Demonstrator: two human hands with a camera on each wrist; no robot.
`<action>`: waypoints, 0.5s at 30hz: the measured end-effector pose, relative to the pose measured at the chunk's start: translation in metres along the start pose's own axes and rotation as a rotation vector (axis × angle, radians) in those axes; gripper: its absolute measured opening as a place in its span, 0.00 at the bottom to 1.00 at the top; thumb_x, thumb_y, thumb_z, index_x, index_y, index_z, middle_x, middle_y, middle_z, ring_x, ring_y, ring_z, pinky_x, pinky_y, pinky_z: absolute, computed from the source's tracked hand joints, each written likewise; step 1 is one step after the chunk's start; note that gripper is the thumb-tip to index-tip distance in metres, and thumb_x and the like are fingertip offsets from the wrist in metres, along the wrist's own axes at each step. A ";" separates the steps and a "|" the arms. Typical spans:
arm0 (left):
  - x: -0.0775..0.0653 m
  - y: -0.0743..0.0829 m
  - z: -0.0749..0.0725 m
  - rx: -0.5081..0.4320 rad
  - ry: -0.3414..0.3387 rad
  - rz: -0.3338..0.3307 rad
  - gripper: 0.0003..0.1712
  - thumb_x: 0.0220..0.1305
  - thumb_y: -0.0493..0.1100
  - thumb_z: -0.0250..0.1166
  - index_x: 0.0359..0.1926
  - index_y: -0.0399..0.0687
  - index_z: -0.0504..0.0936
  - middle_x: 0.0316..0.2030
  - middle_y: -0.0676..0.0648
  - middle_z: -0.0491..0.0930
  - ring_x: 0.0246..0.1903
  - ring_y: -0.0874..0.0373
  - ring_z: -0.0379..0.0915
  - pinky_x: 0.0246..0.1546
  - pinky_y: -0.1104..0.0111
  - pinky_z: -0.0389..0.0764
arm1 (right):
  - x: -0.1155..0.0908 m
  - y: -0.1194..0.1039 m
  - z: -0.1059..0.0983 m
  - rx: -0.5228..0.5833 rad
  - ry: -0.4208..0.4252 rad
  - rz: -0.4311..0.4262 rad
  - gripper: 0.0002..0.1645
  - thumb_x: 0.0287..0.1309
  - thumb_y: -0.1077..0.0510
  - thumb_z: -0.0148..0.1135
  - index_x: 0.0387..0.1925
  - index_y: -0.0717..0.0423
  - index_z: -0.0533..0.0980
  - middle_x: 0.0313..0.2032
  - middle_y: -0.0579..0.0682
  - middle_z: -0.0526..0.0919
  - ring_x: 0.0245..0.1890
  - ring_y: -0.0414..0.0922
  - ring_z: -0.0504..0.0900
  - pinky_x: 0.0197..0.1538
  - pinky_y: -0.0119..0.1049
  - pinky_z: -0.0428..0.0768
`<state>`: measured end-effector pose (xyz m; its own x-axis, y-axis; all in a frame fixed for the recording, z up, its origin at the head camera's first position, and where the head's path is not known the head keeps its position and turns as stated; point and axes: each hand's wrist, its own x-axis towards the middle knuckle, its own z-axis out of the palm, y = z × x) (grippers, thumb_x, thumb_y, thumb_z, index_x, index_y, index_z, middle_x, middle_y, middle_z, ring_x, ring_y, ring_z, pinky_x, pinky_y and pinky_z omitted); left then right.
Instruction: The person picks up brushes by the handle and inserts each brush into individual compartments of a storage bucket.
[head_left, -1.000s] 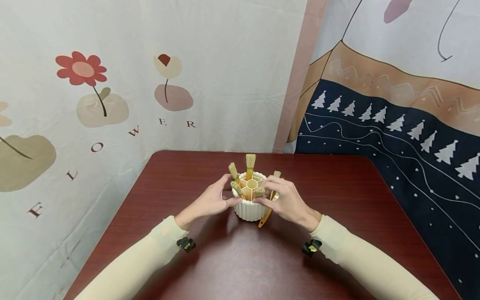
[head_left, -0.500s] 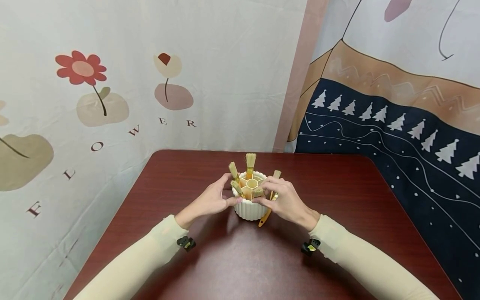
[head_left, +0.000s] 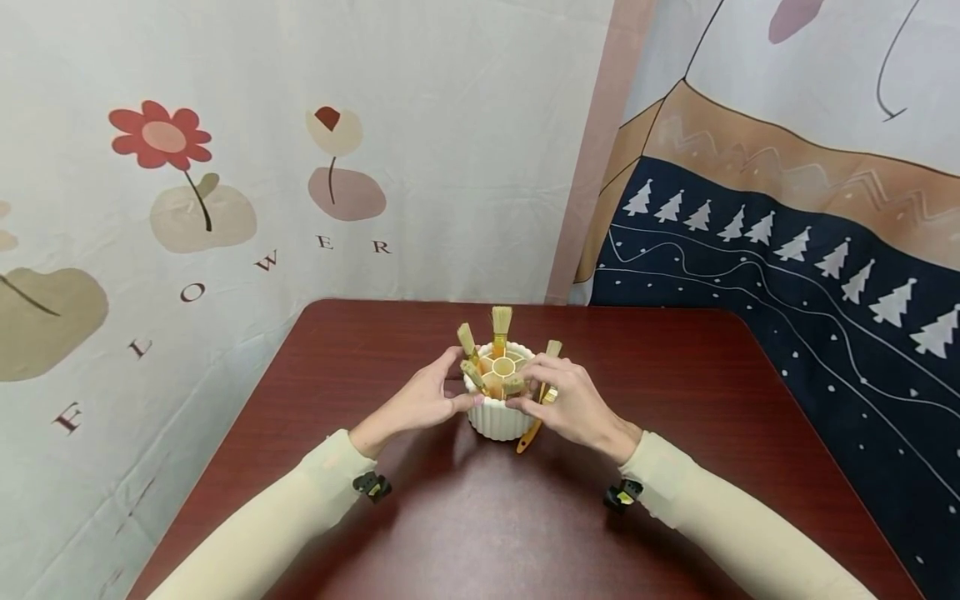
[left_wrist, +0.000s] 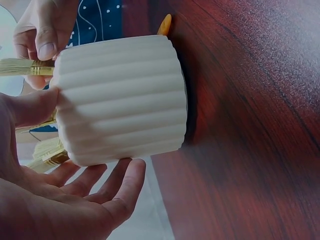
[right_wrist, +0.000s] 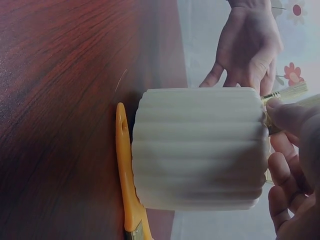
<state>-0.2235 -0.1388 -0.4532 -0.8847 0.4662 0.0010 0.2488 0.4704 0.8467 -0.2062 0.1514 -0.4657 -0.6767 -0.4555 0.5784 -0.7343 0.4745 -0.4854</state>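
A white ribbed pot (head_left: 501, 421) with a divided, spoked top stands on the table. My left hand (head_left: 423, 392) holds its left side, thumb at the front rim and fingers spread along the wall in the left wrist view. My right hand (head_left: 573, 400) pinches a paintbrush (left_wrist: 42, 67) by its metal collar at the right front of the rim, bristles up. Other paintbrushes stand in the pot: one at the back (head_left: 501, 325), one at the left back (head_left: 467, 340) and one at the left front (head_left: 472, 373). Their handles are hidden inside.
Another paintbrush (right_wrist: 125, 170) with an orange handle lies on the table against the pot's right side, partly behind my right hand. The dark red table (head_left: 480, 525) ends at a printed cloth backdrop (head_left: 480, 167).
The bristles of the paintbrush in my right hand have shifted slightly left. My left hand and the pot stay in place.
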 end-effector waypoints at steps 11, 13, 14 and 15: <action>-0.001 0.000 0.003 -0.012 0.009 -0.011 0.46 0.79 0.47 0.76 0.87 0.43 0.64 0.77 0.27 0.80 0.67 0.32 0.90 0.65 0.47 0.93 | -0.007 0.001 -0.014 0.009 -0.024 0.024 0.25 0.62 0.55 0.92 0.59 0.45 0.92 0.51 0.44 0.93 0.46 0.47 0.91 0.54 0.46 0.86; -0.002 0.000 0.005 -0.025 0.018 -0.008 0.47 0.79 0.46 0.76 0.89 0.42 0.63 0.78 0.28 0.79 0.68 0.32 0.89 0.65 0.48 0.93 | -0.009 0.001 -0.016 0.006 -0.027 0.032 0.26 0.62 0.55 0.92 0.61 0.44 0.92 0.51 0.45 0.93 0.45 0.45 0.91 0.53 0.45 0.84; -0.003 0.000 0.006 -0.036 0.022 -0.009 0.47 0.79 0.45 0.76 0.89 0.41 0.63 0.79 0.29 0.78 0.70 0.31 0.88 0.65 0.48 0.93 | -0.010 0.001 -0.018 0.006 -0.029 0.036 0.27 0.62 0.55 0.91 0.61 0.43 0.92 0.50 0.45 0.93 0.45 0.44 0.90 0.53 0.46 0.84; -0.004 0.000 0.007 -0.047 0.025 -0.010 0.48 0.79 0.45 0.75 0.89 0.41 0.62 0.80 0.29 0.77 0.71 0.31 0.87 0.65 0.48 0.93 | -0.011 0.000 -0.019 0.001 -0.032 0.043 0.27 0.63 0.54 0.91 0.62 0.43 0.92 0.51 0.45 0.93 0.46 0.42 0.89 0.54 0.46 0.84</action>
<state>-0.2178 -0.1355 -0.4569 -0.8969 0.4422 0.0055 0.2217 0.4387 0.8709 -0.1978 0.1715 -0.4597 -0.7086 -0.4585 0.5363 -0.7049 0.4930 -0.5100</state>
